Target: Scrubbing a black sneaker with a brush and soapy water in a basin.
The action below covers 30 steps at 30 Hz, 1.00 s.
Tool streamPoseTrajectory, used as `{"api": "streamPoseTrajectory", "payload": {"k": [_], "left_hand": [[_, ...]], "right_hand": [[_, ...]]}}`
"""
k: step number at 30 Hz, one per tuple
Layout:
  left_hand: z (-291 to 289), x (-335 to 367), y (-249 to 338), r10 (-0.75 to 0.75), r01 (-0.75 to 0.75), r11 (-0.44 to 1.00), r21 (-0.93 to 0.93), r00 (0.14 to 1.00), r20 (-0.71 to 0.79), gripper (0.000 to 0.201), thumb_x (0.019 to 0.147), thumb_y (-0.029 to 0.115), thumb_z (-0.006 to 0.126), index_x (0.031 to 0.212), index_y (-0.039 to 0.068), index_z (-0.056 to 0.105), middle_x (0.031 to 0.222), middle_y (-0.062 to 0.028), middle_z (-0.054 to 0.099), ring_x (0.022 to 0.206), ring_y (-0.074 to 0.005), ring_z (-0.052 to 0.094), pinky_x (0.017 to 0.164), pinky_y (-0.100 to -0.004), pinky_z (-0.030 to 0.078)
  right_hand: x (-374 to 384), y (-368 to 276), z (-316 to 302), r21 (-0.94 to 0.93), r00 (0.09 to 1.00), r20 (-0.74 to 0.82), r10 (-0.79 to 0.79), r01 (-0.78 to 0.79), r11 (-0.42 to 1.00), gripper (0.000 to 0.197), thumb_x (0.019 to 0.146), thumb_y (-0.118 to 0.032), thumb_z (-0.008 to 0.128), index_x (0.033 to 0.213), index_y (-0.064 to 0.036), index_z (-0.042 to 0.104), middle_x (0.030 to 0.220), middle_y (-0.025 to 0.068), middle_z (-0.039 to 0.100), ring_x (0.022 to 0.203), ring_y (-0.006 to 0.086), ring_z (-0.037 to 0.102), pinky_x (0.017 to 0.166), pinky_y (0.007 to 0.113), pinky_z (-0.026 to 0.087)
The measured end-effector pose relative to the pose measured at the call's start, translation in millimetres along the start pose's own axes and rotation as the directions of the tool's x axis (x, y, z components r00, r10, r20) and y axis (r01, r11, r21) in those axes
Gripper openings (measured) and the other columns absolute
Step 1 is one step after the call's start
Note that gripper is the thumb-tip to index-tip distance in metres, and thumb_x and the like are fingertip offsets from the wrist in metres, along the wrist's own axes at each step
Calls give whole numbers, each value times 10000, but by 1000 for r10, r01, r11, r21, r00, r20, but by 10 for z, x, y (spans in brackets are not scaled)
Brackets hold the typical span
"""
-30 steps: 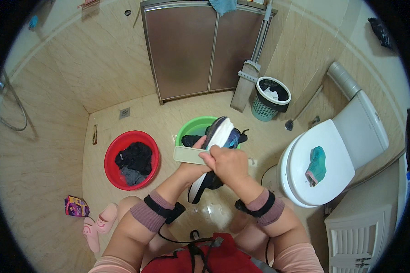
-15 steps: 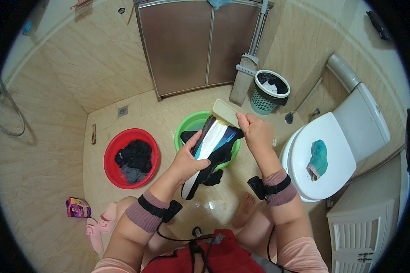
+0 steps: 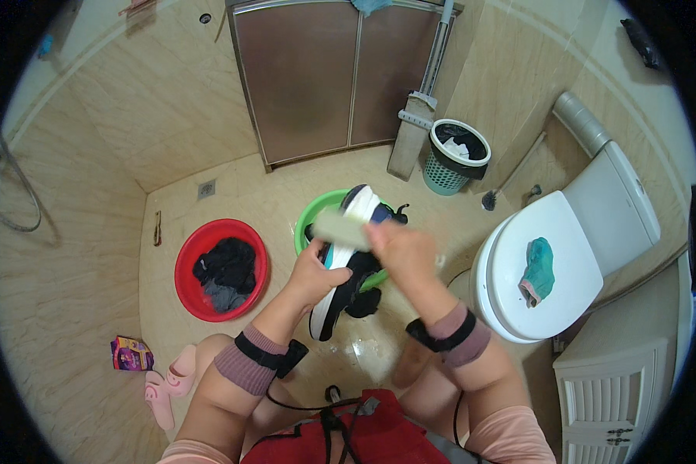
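Observation:
Above a green basin (image 3: 305, 220) on the floor, my left hand (image 3: 315, 274) grips a black sneaker (image 3: 324, 319) with a white sole. The sneaker is tilted, its sole side turned up, its toe end pointing away from me or toward me, I cannot tell which. In my right hand (image 3: 407, 249) is a pale scrubbing brush (image 3: 339, 230), slightly blurred, lying across the middle of the sole. The brush hides part of the sneaker. Another dark thing (image 3: 363, 303) hangs or lies at the basin's near edge.
A red basin (image 3: 184, 286) with dark cloth stands to the left, pink slippers (image 3: 159, 400) nearer me. To the right is a toilet (image 3: 510, 309) with a teal cloth (image 3: 540, 267) on its lid. A green wastebasket (image 3: 443, 174) and flat mop bucket (image 3: 409, 145) stand beyond.
My right hand has moved the brush left and toward me, from the sneaker's far end to its middle. My left hand still holds the sneaker in nearly the same place.

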<state>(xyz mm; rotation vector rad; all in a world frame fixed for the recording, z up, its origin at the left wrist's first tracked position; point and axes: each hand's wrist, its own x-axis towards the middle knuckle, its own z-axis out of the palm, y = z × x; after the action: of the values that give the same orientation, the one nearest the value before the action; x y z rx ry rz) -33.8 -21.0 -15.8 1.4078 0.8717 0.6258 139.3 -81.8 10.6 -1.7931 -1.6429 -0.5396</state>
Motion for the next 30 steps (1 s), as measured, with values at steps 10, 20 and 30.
{"api": "streamPoseTrajectory", "payload": {"k": [10,20,30], "left_hand": [[30,-72,1,111,-108,988,-108,993,24,864,643,14,703,1438,1,363,1250,-93,546,1112,-176,538,963,-284,412],[100,-124,124,108,-104,993,-54,992,72,847,638,15,700,1419,-27,374,1256,-99,545,1113,-179,531,958,-286,419],[66,-84,102,96,-90,993,-78,992,79,869,642,-2,692,1439,-15,346,1230,-87,550,1065,-183,550,927,-287,437]], "right_hand": [[161,172,-27,0,989,24,143,-143,990,452,937,-435,502,634,-121,620,583,113,616,533,328,607,472,430,459],[266,421,-33,6,954,37,298,-299,954,467,906,-476,535,613,-124,631,554,123,598,500,293,612,456,429,461],[267,396,-112,58,972,98,214,-220,974,491,929,-468,490,641,-101,643,586,150,613,546,332,624,504,448,484]]}}
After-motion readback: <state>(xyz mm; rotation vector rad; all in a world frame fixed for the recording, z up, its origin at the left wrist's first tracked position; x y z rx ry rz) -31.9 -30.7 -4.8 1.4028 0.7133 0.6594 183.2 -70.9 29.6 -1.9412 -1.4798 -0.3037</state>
